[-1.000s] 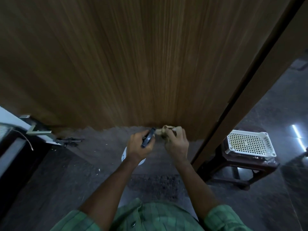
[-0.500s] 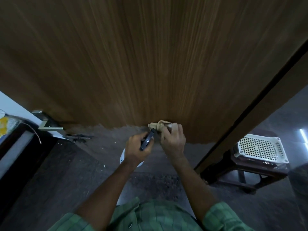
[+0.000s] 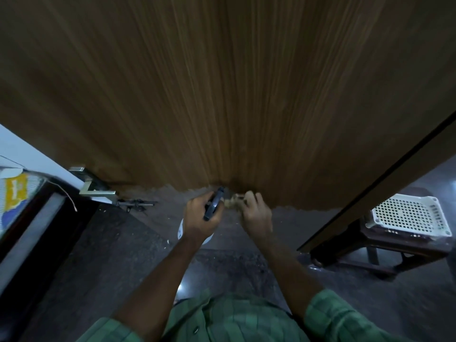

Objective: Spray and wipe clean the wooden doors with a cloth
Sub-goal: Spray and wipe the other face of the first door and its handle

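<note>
The left hand (image 3: 201, 218) grips a spray bottle (image 3: 214, 206), its dark trigger head aimed at the foot of the wooden door (image 3: 222, 95), with the white body showing below the wrist. The right hand (image 3: 255, 213) pinches a small bunched cloth (image 3: 233, 203) against the door's bottom edge, just beside the nozzle. The risks, as I judge them: the nozzle sits so near the cloth that a squeeze may wet only the cloth or run off onto the floor (image 3: 123, 255); the cloth, balled tight, may skip the very lowest strip; a hard push could swing the door towards its frame (image 3: 385, 198). Counted: one door leaf, one bottle, one cloth, two hands, one white perforated basket (image 3: 409, 215) on one dark stool (image 3: 357, 245) at the right, well apart from the work
</note>
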Demonstrator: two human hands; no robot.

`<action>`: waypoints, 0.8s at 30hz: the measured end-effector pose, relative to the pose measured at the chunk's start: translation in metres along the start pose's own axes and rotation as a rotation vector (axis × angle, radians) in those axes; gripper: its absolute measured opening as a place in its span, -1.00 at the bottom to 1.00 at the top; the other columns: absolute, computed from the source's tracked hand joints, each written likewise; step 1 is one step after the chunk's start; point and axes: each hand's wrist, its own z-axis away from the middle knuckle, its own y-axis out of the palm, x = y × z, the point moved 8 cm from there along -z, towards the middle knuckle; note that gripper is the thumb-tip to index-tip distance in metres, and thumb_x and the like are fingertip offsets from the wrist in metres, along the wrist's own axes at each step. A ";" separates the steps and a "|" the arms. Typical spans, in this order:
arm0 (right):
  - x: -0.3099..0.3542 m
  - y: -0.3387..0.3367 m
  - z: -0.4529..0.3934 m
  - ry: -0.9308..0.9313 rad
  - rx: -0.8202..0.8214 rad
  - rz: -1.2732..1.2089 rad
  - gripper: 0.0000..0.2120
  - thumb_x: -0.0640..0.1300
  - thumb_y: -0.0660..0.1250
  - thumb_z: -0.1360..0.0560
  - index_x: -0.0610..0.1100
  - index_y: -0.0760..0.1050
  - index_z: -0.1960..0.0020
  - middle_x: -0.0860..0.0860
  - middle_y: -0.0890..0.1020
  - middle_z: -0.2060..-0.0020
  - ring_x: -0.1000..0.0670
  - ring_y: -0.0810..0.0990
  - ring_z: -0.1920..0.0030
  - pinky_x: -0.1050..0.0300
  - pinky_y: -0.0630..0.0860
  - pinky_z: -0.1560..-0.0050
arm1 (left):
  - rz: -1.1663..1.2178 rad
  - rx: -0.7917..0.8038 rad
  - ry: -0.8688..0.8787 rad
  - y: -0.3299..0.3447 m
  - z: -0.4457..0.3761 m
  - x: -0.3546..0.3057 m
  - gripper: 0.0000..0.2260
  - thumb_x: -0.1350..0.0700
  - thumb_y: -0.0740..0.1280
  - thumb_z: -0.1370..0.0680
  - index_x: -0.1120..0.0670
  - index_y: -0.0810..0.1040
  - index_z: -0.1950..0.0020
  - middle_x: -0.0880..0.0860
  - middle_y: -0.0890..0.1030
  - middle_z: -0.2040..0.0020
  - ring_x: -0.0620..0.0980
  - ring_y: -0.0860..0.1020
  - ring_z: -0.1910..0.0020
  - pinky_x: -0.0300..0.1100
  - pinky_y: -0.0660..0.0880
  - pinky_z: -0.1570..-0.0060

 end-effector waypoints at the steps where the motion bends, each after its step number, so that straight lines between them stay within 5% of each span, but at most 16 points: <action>1: -0.005 0.015 0.016 0.002 0.085 0.002 -0.62 -0.35 0.48 -0.43 -0.07 0.47 -0.15 -0.06 0.42 0.08 -0.09 0.41 0.18 0.13 0.34 0.47 | 0.011 0.001 0.001 -0.003 0.000 0.002 -0.68 0.01 0.33 -0.57 -0.09 0.30 0.34 -0.04 0.36 0.47 -0.05 0.31 0.53 -0.02 0.28 0.45; 4: -0.006 0.022 0.021 0.049 0.135 -0.024 -0.61 -0.30 0.56 -0.42 -0.06 0.46 -0.12 -0.04 0.42 0.06 -0.10 0.47 0.17 0.05 0.42 0.54 | 0.014 -0.003 -0.019 -0.011 0.002 0.010 -0.67 0.02 0.33 -0.58 -0.06 0.30 0.34 -0.03 0.35 0.48 -0.04 0.32 0.54 0.01 0.30 0.47; 6: 0.017 0.001 -0.004 0.020 -0.012 -0.026 -0.81 -0.33 0.48 -0.50 -0.09 0.58 0.00 -0.05 0.49 0.15 -0.06 0.48 0.24 0.09 0.46 0.44 | 0.012 -0.017 -0.034 -0.019 0.002 0.015 -0.67 0.04 0.33 -0.58 -0.07 0.30 0.35 -0.02 0.37 0.48 -0.03 0.32 0.54 0.03 0.29 0.49; 10: 0.052 -0.020 -0.042 -0.048 -0.243 -0.036 -0.89 -0.29 0.50 -0.53 -0.11 0.67 0.11 -0.03 0.51 0.26 -0.01 0.43 0.30 0.20 0.41 0.32 | -0.011 -0.017 -0.055 -0.029 0.002 0.023 -0.69 0.03 0.33 -0.55 -0.11 0.33 0.36 -0.05 0.41 0.47 -0.04 0.34 0.54 -0.12 0.22 0.48; 16: 0.038 0.065 0.017 -0.033 0.210 0.004 -0.78 -0.26 0.39 -0.45 -0.09 0.55 -0.08 -0.05 0.40 0.05 -0.11 0.49 0.16 -0.01 0.51 0.48 | 0.039 0.004 -0.047 -0.046 0.001 0.037 -0.66 -0.02 0.32 -0.58 -0.10 0.32 0.36 -0.03 0.37 0.48 -0.02 0.33 0.54 -0.05 0.25 0.48; 19: 0.046 0.057 0.005 0.142 0.231 -0.066 -0.64 -0.21 0.55 -0.41 -0.04 0.49 -0.11 -0.06 0.45 0.06 -0.09 0.51 0.11 0.03 0.49 0.52 | 0.024 0.012 -0.041 -0.058 -0.002 0.043 -0.66 -0.01 0.33 -0.59 -0.05 0.31 0.34 -0.01 0.36 0.48 0.04 0.35 0.53 0.02 0.27 0.48; 24: 0.073 0.030 -0.014 0.270 0.112 -0.126 -0.49 -0.29 0.45 -0.33 -0.07 0.50 -0.26 -0.07 0.49 -0.11 -0.07 0.56 -0.02 0.11 0.56 0.32 | 0.031 0.031 -0.061 -0.069 -0.002 0.056 -0.72 0.01 0.33 -0.56 -0.14 0.37 0.34 -0.06 0.42 0.46 -0.04 0.34 0.53 -0.14 0.21 0.47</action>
